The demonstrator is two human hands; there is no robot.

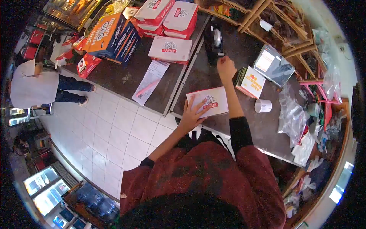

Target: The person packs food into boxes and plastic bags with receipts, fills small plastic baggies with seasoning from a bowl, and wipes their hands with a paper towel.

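My left hand lies on a white box with red sides and a chicken logo, its fingers spread over the lid. The box sits at the near edge of the dark table. Further off, my right hand is closed, fingertips together at the near end of a black tape dispenser holding a roll of tape. Anything pinched there is too small to make out. Right of my right forearm are a white and yellow printed card pack and a small white paper roll.
More red-and-white boxes are stacked left of the table seam, near a long paper receipt and orange-blue cartons. A tablet-like device, plastic bags and a wooden rack stand right. Another person stands at far left.
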